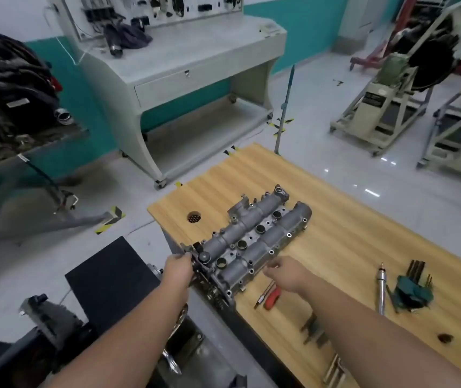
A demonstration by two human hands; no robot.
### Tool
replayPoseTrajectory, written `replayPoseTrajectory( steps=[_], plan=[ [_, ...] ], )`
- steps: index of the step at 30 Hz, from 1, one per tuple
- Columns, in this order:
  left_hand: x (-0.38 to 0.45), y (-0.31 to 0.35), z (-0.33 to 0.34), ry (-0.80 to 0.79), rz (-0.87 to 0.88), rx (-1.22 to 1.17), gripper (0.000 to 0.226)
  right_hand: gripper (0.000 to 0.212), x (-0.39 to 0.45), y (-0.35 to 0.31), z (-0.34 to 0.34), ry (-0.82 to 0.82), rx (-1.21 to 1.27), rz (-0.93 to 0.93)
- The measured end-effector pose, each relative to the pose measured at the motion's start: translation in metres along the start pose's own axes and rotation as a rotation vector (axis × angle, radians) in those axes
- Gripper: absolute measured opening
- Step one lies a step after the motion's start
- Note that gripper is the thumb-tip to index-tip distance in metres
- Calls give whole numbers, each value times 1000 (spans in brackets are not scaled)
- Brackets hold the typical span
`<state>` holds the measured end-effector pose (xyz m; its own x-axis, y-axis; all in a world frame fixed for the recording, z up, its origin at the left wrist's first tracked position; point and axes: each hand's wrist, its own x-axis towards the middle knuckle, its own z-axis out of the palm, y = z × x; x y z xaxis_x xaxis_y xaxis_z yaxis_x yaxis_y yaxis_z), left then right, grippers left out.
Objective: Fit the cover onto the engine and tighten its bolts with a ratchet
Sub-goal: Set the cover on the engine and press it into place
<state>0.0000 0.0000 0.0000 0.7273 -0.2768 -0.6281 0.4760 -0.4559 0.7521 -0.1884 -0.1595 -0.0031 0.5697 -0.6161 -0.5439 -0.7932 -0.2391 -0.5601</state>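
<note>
The grey cover is laid diagonally on the wooden worktop at frame centre. Its near-left end is gripped by the left hand. The right hand is held beside its near edge, fingers loosely curled, grasping nothing visible.

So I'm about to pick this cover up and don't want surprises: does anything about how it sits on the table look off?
Yes. The cover lies diagonally, its near end jutting past the table's corner, unsupported there. The left hand holds that end; the right hand hovers beside it.
</note>
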Motion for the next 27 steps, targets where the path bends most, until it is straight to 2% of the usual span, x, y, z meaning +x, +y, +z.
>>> replayPoseTrajectory(
  steps=[6,9,11,14,17,20,22,25,27],
  plan=[
    [43,1,19,165,-212,-274,34,25,76,1,-42,166,-62,93],
    [60,-4,25,214,-287,-391,37,35,116,6,-64,321,30,181],
    [74,-13,28,194,-347,-422,39,41,142,11,-76,376,87,238],
    [90,-26,31,80,-387,-513,42,48,179,23,-89,351,109,297],
    [107,-37,30,68,-425,-623,42,48,215,36,-98,385,231,355],
    [120,-45,28,38,-475,-651,47,72,237,47,-103,479,409,453],
    [124,-47,28,71,-486,-646,46,82,247,54,-106,479,425,474],
    [124,-46,28,113,-490,-617,42,61,256,57,-110,411,369,478],
    [124,-47,29,89,-502,-615,44,48,258,58,-109,404,469,479]
  ],
)
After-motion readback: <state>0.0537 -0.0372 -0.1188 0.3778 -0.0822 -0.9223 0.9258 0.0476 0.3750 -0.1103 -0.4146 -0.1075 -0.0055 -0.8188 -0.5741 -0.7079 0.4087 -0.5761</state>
